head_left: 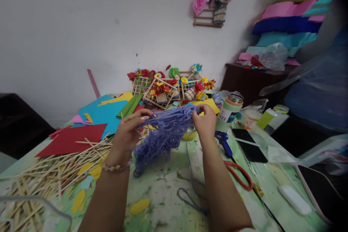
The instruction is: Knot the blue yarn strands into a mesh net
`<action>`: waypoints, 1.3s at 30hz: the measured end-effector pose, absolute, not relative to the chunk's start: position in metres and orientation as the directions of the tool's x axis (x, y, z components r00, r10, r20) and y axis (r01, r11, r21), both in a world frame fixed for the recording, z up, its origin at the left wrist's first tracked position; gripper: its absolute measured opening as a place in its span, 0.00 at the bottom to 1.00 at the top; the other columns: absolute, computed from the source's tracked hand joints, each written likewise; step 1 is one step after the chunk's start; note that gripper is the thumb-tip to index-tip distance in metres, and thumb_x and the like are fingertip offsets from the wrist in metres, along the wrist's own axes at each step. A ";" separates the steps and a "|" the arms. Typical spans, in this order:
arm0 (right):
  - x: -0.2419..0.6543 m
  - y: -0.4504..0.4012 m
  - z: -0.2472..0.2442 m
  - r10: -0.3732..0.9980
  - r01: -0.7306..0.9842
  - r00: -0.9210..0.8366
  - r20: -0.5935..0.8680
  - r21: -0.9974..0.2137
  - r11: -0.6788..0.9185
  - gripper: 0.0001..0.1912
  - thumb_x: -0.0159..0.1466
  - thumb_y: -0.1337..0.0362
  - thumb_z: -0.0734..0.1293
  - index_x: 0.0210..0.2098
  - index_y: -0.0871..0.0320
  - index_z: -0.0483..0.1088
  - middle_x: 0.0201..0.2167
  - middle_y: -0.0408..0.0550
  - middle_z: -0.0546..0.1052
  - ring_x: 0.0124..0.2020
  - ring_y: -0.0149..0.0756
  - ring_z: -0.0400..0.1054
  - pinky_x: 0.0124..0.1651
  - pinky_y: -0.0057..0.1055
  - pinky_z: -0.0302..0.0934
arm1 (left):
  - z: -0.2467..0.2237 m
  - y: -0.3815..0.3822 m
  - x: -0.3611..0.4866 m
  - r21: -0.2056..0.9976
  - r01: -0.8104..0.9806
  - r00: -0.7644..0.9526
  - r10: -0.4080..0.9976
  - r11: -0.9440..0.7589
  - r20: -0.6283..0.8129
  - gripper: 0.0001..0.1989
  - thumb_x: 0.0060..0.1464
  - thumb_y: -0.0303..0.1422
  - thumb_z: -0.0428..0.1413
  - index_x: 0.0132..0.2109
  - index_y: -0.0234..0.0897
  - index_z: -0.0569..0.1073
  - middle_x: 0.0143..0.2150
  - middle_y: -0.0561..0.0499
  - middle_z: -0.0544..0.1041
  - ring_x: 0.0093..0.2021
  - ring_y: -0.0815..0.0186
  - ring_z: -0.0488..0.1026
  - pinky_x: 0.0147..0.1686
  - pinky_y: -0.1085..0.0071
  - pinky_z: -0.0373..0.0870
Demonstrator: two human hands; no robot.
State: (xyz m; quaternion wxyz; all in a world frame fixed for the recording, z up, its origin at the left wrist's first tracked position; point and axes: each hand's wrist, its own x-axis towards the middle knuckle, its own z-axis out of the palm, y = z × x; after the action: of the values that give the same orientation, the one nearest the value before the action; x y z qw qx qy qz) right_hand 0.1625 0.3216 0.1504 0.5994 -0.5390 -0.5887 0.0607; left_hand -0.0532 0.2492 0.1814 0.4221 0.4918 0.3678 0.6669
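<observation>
A tangled bundle of purple-blue yarn (165,134) hangs stretched between my two hands above the table. My left hand (130,127), with a beaded bracelet at the wrist, pinches its left end between thumb and fingers. At the other end, the closed fingers of my right hand (204,119) grip the gathered top of the strands. Loose loops droop below in the middle. A single strand (189,159) trails from the bundle down to the tabletop and curls beside my right forearm.
Thin wooden sticks (59,170) and coloured paper sheets (73,139) spread across the left. Small lattice frames with paper flowers (160,90) stand at the back. On the right lie a blue glue gun (224,143), red-handled scissors (239,175), a phone (250,145) and a jar (230,108).
</observation>
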 end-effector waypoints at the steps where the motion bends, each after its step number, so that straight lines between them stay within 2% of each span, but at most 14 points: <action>1: 0.166 0.323 0.151 0.705 0.551 0.312 0.636 -0.726 0.411 0.04 0.51 0.65 0.62 0.26 0.58 0.66 0.26 0.45 0.69 0.32 0.35 0.61 0.40 0.33 0.55 | 0.182 0.251 -0.061 0.897 -0.201 -0.240 0.907 -0.394 0.345 0.04 0.38 0.30 0.60 0.23 0.36 0.72 0.31 0.51 0.72 0.34 0.66 0.68 0.35 0.70 0.66; 4: 0.169 0.324 0.152 0.802 0.372 0.310 0.511 -0.841 0.392 0.06 0.52 0.64 0.62 0.27 0.60 0.68 0.24 0.45 0.69 0.28 0.33 0.61 0.35 0.31 0.55 | 0.180 0.260 -0.074 0.915 -0.096 -0.405 0.855 -0.392 0.324 0.08 0.39 0.35 0.61 0.25 0.35 0.72 0.31 0.51 0.73 0.35 0.66 0.69 0.37 0.69 0.67; 7: 0.158 0.319 0.152 0.905 0.154 0.203 0.375 -0.925 0.348 0.08 0.51 0.60 0.63 0.26 0.60 0.68 0.21 0.42 0.67 0.23 0.29 0.58 0.28 0.28 0.53 | 0.174 0.266 -0.068 0.923 0.151 -0.435 0.815 -0.353 0.383 0.17 0.41 0.38 0.62 0.38 0.35 0.71 0.39 0.49 0.72 0.42 0.63 0.69 0.44 0.66 0.65; 10: 0.139 0.308 0.155 0.939 0.079 0.064 0.337 -0.940 0.331 0.10 0.50 0.58 0.65 0.23 0.59 0.66 0.18 0.40 0.65 0.21 0.28 0.56 0.25 0.27 0.50 | 0.168 0.263 -0.046 0.830 0.375 -0.263 0.811 -0.413 0.522 0.23 0.44 0.37 0.61 0.48 0.38 0.66 0.48 0.47 0.69 0.49 0.62 0.67 0.48 0.65 0.65; 13: 0.125 0.294 0.161 0.941 0.030 -0.080 0.328 -0.943 0.331 0.10 0.51 0.58 0.65 0.24 0.59 0.66 0.19 0.40 0.66 0.22 0.28 0.57 0.25 0.26 0.51 | 0.163 0.260 -0.028 0.803 0.418 -0.047 0.873 -0.424 0.485 0.19 0.46 0.33 0.58 0.47 0.37 0.66 0.46 0.47 0.71 0.46 0.61 0.69 0.45 0.65 0.66; 16: 0.119 0.285 0.165 0.926 0.070 -0.139 0.350 -0.930 0.362 0.09 0.51 0.59 0.65 0.28 0.59 0.67 0.22 0.40 0.67 0.24 0.29 0.58 0.28 0.26 0.52 | 0.162 0.259 -0.025 0.866 0.341 -0.144 0.891 -0.364 0.431 0.12 0.43 0.30 0.55 0.39 0.37 0.68 0.36 0.51 0.72 0.36 0.64 0.69 0.36 0.69 0.66; 18: 0.117 0.283 0.164 0.911 0.184 -0.108 0.399 -0.892 0.412 0.08 0.50 0.60 0.66 0.28 0.58 0.67 0.24 0.40 0.67 0.26 0.30 0.58 0.30 0.27 0.53 | 0.166 0.256 -0.028 0.946 0.110 -0.195 0.926 -0.306 0.322 0.11 0.40 0.30 0.54 0.36 0.38 0.67 0.29 0.54 0.70 0.27 0.68 0.66 0.27 0.72 0.63; 22: 0.116 0.291 0.158 0.869 0.359 -0.019 0.495 -0.807 0.468 0.06 0.48 0.62 0.65 0.24 0.57 0.63 0.25 0.40 0.66 0.29 0.31 0.58 0.35 0.28 0.53 | 0.179 0.244 -0.031 0.963 -0.256 0.046 0.994 -0.080 0.095 0.15 0.32 0.29 0.55 0.35 0.39 0.67 0.25 0.55 0.69 0.21 0.69 0.64 0.21 0.73 0.60; 27: 0.125 0.300 0.155 0.811 0.487 0.108 0.575 -0.742 0.461 0.07 0.47 0.63 0.64 0.25 0.57 0.63 0.24 0.40 0.63 0.29 0.32 0.58 0.34 0.29 0.52 | 0.180 0.242 -0.029 1.000 0.013 0.149 0.988 0.023 -0.025 0.13 0.39 0.37 0.59 0.34 0.38 0.68 0.24 0.55 0.68 0.21 0.69 0.64 0.22 0.73 0.58; 29: 0.128 0.300 0.157 0.769 0.553 0.130 0.626 -0.689 0.468 0.07 0.47 0.63 0.65 0.25 0.56 0.62 0.23 0.40 0.61 0.28 0.33 0.56 0.33 0.29 0.51 | 0.176 0.247 -0.030 0.965 0.249 0.035 0.997 -0.081 0.075 0.11 0.41 0.39 0.59 0.32 0.38 0.69 0.24 0.55 0.68 0.23 0.67 0.64 0.23 0.72 0.58; 31: 0.127 0.296 0.160 0.766 0.574 0.105 0.635 -0.667 0.474 0.06 0.47 0.64 0.65 0.24 0.56 0.61 0.22 0.40 0.61 0.28 0.32 0.56 0.32 0.29 0.50 | 0.172 0.251 -0.032 0.854 0.471 -0.103 0.948 -0.220 0.301 0.07 0.42 0.36 0.58 0.28 0.38 0.69 0.25 0.54 0.67 0.27 0.65 0.65 0.28 0.70 0.61; 35: 0.110 0.277 0.163 0.834 0.484 -0.058 0.548 -0.715 0.504 0.11 0.48 0.65 0.63 0.17 0.56 0.54 0.17 0.38 0.58 0.24 0.30 0.52 0.27 0.28 0.44 | 0.166 0.257 -0.040 0.577 0.754 -0.294 0.624 -0.314 0.724 0.04 0.43 0.29 0.57 0.27 0.38 0.67 0.35 0.49 0.65 0.40 0.60 0.65 0.44 0.64 0.63; 37: 0.097 0.264 0.163 0.861 0.381 -0.181 0.475 -0.774 0.507 0.13 0.49 0.65 0.62 0.15 0.57 0.51 0.15 0.38 0.54 0.21 0.28 0.49 0.24 0.28 0.40 | 0.162 0.263 -0.049 0.526 0.798 -0.350 0.486 -0.294 0.801 0.05 0.44 0.28 0.56 0.31 0.38 0.66 0.37 0.48 0.63 0.46 0.58 0.63 0.50 0.62 0.60; 39: 0.088 0.252 0.163 0.860 0.286 -0.281 0.425 -0.819 0.498 0.14 0.50 0.65 0.61 0.15 0.57 0.50 0.15 0.37 0.52 0.20 0.26 0.48 0.23 0.28 0.39 | 0.157 0.271 -0.063 0.587 0.759 -0.444 0.437 -0.282 0.783 0.08 0.44 0.27 0.55 0.35 0.38 0.65 0.38 0.48 0.65 0.46 0.58 0.63 0.50 0.61 0.60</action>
State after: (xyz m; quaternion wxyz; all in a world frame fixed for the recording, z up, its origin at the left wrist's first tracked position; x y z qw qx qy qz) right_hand 0.0875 0.2521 0.1633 0.4558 -0.3893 -0.7358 0.3151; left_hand -0.0633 0.2714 0.1574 -0.1306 0.5110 0.5849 0.6162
